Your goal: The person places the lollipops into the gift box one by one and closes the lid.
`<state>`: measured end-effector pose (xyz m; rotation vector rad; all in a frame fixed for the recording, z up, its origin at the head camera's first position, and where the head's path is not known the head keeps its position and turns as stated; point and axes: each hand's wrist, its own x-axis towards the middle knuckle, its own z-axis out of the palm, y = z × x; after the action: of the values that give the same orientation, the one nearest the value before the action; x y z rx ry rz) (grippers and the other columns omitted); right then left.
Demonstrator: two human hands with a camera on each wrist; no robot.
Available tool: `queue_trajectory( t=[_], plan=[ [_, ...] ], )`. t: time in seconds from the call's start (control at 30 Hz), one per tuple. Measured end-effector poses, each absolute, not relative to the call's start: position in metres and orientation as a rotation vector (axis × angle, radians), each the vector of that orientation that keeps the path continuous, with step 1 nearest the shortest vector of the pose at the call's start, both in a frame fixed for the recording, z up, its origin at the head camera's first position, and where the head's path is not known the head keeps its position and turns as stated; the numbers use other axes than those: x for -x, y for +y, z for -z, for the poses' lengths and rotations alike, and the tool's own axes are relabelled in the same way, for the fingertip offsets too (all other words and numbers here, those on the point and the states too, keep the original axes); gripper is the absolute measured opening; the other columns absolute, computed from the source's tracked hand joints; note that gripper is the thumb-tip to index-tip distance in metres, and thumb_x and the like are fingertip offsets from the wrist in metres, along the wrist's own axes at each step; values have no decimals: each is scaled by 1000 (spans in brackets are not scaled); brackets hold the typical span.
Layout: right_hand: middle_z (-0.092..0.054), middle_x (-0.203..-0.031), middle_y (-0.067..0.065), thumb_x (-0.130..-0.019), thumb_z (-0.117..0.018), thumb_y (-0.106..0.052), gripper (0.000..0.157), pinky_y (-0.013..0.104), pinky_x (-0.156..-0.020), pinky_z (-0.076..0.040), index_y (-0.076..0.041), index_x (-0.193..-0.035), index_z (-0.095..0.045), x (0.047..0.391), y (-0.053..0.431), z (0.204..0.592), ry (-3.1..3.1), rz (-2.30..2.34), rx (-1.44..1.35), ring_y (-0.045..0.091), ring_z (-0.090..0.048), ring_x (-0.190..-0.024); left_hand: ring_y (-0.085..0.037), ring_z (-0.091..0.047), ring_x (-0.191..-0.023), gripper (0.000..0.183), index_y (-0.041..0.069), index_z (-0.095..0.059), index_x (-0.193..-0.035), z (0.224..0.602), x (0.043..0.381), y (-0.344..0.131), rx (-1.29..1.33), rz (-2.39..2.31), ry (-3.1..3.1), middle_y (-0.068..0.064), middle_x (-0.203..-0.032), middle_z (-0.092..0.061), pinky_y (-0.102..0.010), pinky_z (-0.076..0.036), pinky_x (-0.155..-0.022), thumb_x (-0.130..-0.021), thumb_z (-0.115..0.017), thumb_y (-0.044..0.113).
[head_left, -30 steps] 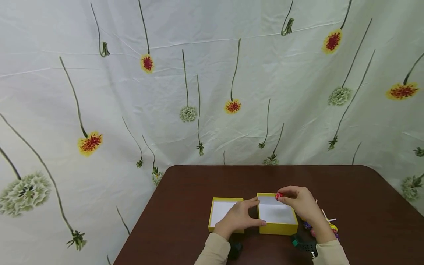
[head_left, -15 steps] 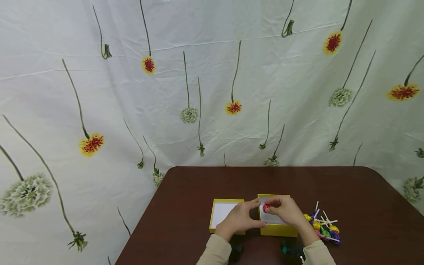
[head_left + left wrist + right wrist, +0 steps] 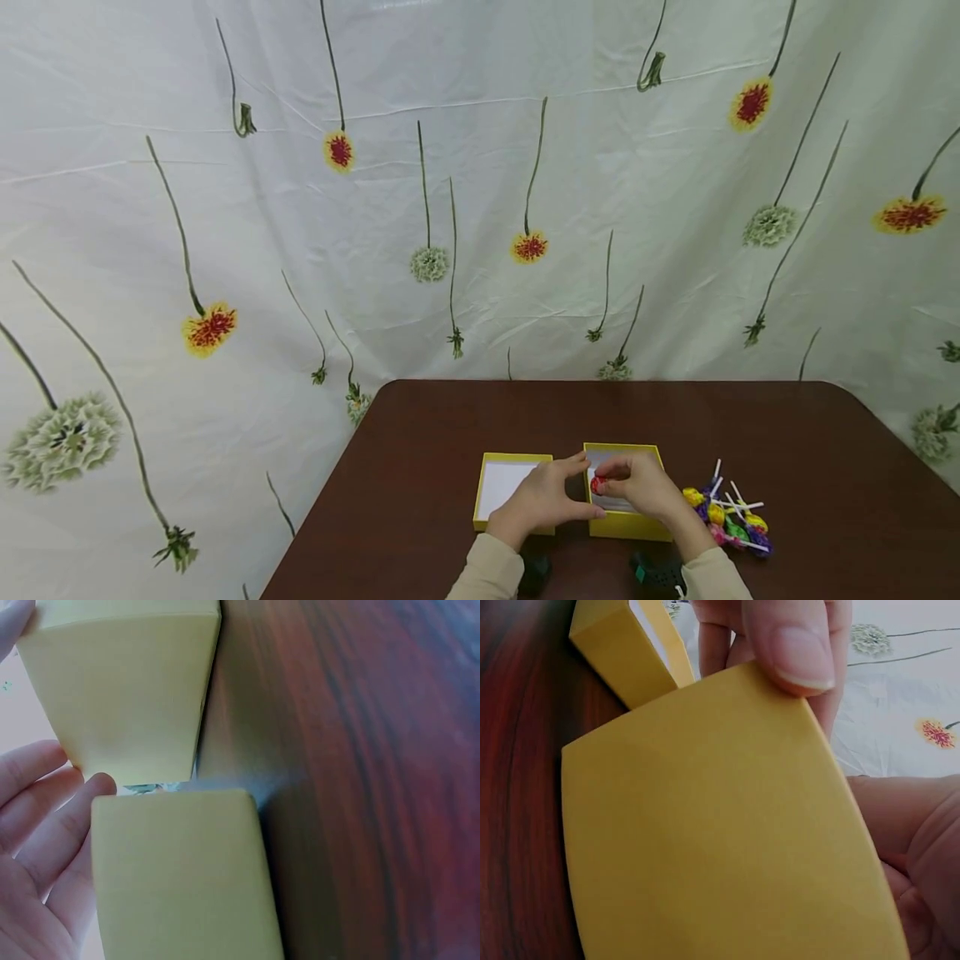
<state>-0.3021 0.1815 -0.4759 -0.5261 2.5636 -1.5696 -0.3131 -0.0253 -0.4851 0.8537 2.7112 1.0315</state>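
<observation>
A yellow box (image 3: 630, 526) with a white inside stands open on the dark wooden table. My left hand (image 3: 542, 502) holds its left side, thumb at the near corner and fingers at the far corner. In the right wrist view the left thumb (image 3: 802, 656) presses the top corner of the box. My right hand (image 3: 645, 485) reaches over the box and pinches a red-wrapped lollipop (image 3: 597, 485), low inside the left part; its stick is hidden. The box wall hides the right fingertips in the right wrist view.
A shallower yellow box part, like a lid (image 3: 498, 483), lies white side up to the left, partly under the left hand. Several wrapped lollipops (image 3: 737, 530) in yellow, purple, green and pink lie heaped to the right. A flowered cloth (image 3: 480, 208) hangs behind the table.
My right hand has moved left and down with the red lollipop, from the box's far right rim into its left part. The left hand has kept its hold on the box.
</observation>
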Motion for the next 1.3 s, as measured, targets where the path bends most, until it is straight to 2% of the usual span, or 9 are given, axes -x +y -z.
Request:
queue_trajectory(
  t=[0.53,0.93,1.2,1.3],
  plan=[
    [-75,-89,12,-85,-71,7,11,32,-69,-61,5,-95,-75,306,179,482,2625,1447,576,19,-71,-80,-22,-49,-140,78,13,-52,-147,482,313,-24,-896,-1015,2722,3,-158,-41,-37,-50,-107,-84,-78,50],
    [-75,-88,13,-86,-69,9,9,36,-69,-61,6,-92,-74,301,176,480,2618,1440,507,23,-72,-80,-22,-48,-140,80,10,-52,-147,487,314,-24,-887,-1043,2716,3,-158,-42,-37,-49,-107,-83,-80,49],
    [-74,-96,19,-90,-66,7,13,38,-73,-62,10,-101,-72,300,175,478,2612,1487,461,27,-73,-84,-22,-48,-140,79,14,-52,-148,485,313,-24,-865,-1044,2705,5,-157,-42,-39,-49,-108,-83,-79,50],
    [-74,-103,17,-91,-68,0,16,42,-79,-61,5,-106,-73,298,176,471,2689,1482,405,28,-72,-92,-22,-49,-140,79,15,-52,-147,484,313,-25,-835,-1029,2714,5,-157,-43,-40,-48,-109,-82,-79,51]
  ],
)
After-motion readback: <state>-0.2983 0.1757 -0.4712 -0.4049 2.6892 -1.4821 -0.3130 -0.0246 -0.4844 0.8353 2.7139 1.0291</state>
